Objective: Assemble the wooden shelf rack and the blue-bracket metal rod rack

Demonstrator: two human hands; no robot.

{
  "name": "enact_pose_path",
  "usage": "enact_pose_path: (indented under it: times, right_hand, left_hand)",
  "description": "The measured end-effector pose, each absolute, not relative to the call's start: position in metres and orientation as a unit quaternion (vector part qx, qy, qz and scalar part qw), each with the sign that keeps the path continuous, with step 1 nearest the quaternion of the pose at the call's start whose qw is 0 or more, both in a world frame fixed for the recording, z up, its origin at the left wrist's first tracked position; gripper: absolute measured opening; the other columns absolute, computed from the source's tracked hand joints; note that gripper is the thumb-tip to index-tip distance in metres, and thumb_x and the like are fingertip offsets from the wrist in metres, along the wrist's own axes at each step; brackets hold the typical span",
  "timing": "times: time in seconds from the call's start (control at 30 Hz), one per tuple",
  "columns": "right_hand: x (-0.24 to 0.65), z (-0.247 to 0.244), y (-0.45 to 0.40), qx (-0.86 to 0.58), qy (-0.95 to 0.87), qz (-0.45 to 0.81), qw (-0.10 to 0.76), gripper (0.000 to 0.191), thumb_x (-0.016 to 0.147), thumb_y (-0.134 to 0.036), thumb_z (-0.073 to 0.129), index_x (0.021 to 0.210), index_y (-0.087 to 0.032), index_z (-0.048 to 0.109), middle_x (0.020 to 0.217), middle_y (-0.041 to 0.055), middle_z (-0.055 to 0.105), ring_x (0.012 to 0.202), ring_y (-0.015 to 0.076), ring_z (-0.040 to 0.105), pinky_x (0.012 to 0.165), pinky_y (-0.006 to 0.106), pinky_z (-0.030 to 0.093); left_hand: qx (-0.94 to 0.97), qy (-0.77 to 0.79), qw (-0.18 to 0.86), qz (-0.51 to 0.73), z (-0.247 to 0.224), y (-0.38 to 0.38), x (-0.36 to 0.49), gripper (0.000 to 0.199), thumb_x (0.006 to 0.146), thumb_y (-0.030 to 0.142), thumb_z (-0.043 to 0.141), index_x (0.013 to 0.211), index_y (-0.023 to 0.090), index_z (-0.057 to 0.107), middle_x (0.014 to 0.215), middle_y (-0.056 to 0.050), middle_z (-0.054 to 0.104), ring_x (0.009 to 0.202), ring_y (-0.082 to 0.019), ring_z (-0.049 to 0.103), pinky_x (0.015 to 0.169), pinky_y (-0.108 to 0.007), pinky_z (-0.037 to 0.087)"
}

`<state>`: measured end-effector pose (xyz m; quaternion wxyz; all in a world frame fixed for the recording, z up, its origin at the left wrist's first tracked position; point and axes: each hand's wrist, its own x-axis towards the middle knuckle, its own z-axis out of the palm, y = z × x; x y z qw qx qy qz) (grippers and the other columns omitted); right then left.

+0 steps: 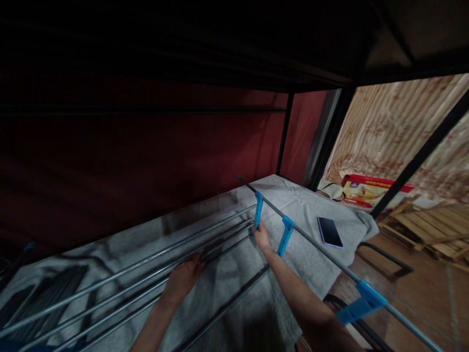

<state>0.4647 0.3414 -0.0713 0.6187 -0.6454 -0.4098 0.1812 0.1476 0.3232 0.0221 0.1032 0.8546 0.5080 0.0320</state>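
Long grey metal tubes (146,267) run side by side from the lower left toward the middle. My left hand (185,275) is closed round one or more of these tubes near their middle. At their far end my right hand (261,235) grips the lower end of a blue plastic bracket (258,208), close to the tube tips. That bracket hangs on a long crossing tube (320,248), which also carries a second blue bracket (286,234) and a larger blue one (362,303) nearer to me.
A grey cloth (296,200) covers the surface, with a phone (330,232) on its right part. Dark tubes (54,293) lie at the left. Black frame posts (331,139) rise at the right, near a red box (373,189) and wooden pallet (436,222).
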Motion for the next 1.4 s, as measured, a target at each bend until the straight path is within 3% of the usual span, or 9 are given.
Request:
enact_pose_path:
  times: [0.1, 0.37, 1.13, 1.4]
  right_hand:
    - [0.465, -0.074, 0.342, -0.644, -0.408, 0.180, 0.622, 0.023, 0.075, -0.026, 0.052, 0.096, -0.021, 0.061, 0.099, 0.0063, 0.069, 0.094, 0.0215, 0.063, 0.090, 0.035, 0.047]
    - [0.466, -0.075, 0.345, -0.642, -0.414, 0.180, 0.619, 0.021, 0.075, -0.024, 0.051, 0.094, -0.021, 0.060, 0.096, 0.0049, 0.069, 0.092, 0.0205, 0.063, 0.091, 0.036, 0.048]
    - [0.465, -0.077, 0.345, -0.631, -0.429, 0.188, 0.618, 0.019, 0.074, -0.026, 0.051, 0.092, -0.022, 0.058, 0.092, 0.0049, 0.069, 0.088, 0.0209, 0.061, 0.088, 0.036, 0.048]
    - [0.462, -0.076, 0.343, -0.636, -0.424, 0.190, 0.617, 0.029, 0.076, -0.032, 0.053, 0.102, -0.022, 0.059, 0.099, 0.0060, 0.070, 0.094, 0.0224, 0.060, 0.092, 0.037, 0.046]
  left_hand:
    - [0.851, 0.512, 0.113, 0.032, 0.023, 0.326, 0.165, 0.043, 0.096, 0.036, 0.037, 0.130, 0.017, 0.055, 0.120, -0.011, 0.069, 0.109, -0.023, 0.065, 0.092, -0.031, 0.047]
    - [0.823, 0.552, 0.123, 0.052, 0.024, 0.323, 0.175, 0.044, 0.096, 0.048, 0.033, 0.123, 0.030, 0.062, 0.115, -0.005, 0.071, 0.100, -0.027, 0.068, 0.083, -0.036, 0.051]
    - [0.825, 0.547, 0.129, 0.059, 0.029, 0.324, 0.170, 0.041, 0.095, 0.046, 0.036, 0.121, 0.032, 0.065, 0.115, -0.002, 0.072, 0.103, -0.027, 0.067, 0.084, -0.036, 0.051]
    - [0.830, 0.538, 0.134, 0.059, 0.039, 0.325, 0.171, 0.042, 0.096, 0.045, 0.035, 0.122, 0.030, 0.065, 0.116, -0.004, 0.071, 0.104, -0.025, 0.067, 0.085, -0.034, 0.050]
